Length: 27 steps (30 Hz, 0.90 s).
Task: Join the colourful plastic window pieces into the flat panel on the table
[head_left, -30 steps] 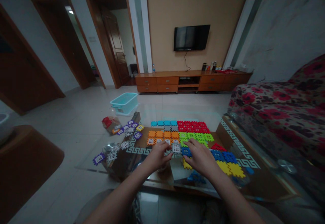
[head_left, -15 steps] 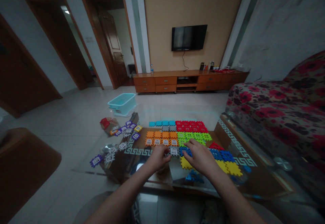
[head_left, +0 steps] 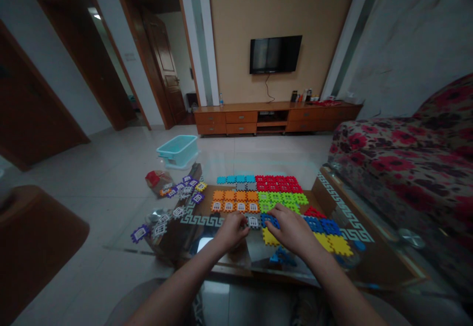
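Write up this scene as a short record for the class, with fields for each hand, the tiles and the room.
Left hand: beside a grey plastic tile
Right hand: fingers at a blue plastic tile
Tiles: colour blocks on a glass-topped coffee table; purple-and-white tiles at left
Room: teal plastic tub, floral sofa

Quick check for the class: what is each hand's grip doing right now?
Left hand: curled beside a grey tile; cannot tell if it is holding it.
Right hand: open, fingers resting on a blue tile.
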Each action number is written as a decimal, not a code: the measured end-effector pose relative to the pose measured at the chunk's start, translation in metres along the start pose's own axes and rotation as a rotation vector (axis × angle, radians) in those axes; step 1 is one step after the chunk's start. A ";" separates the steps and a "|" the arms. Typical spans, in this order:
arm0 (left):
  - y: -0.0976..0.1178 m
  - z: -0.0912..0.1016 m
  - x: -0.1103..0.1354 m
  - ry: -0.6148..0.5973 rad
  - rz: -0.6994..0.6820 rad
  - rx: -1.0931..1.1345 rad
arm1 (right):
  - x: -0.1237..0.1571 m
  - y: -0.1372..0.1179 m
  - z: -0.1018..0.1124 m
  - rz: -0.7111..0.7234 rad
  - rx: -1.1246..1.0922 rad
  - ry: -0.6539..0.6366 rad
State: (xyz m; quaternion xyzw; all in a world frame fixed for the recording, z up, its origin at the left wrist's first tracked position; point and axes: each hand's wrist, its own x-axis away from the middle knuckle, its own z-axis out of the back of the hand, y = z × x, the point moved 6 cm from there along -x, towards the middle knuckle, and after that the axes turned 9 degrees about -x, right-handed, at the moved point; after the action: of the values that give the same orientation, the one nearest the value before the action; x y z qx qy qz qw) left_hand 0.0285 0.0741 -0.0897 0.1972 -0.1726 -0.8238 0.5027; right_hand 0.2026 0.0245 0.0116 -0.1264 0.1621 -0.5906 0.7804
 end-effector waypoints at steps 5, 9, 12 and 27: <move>-0.001 -0.002 0.000 -0.006 0.021 0.004 | 0.000 -0.001 -0.001 0.011 0.000 -0.007; 0.002 0.001 0.000 -0.017 0.033 0.005 | 0.000 -0.001 -0.001 0.003 -0.005 -0.006; 0.001 0.000 -0.001 -0.029 0.052 -0.003 | -0.001 0.000 -0.002 -0.002 -0.008 -0.013; -0.002 -0.002 0.001 -0.029 0.125 -0.018 | 0.000 0.002 -0.008 0.020 -0.041 -0.036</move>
State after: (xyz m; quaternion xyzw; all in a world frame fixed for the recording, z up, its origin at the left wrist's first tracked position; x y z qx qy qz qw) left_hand 0.0275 0.0741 -0.0931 0.1696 -0.1844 -0.7951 0.5523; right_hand 0.2012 0.0252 0.0039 -0.1514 0.1614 -0.5769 0.7863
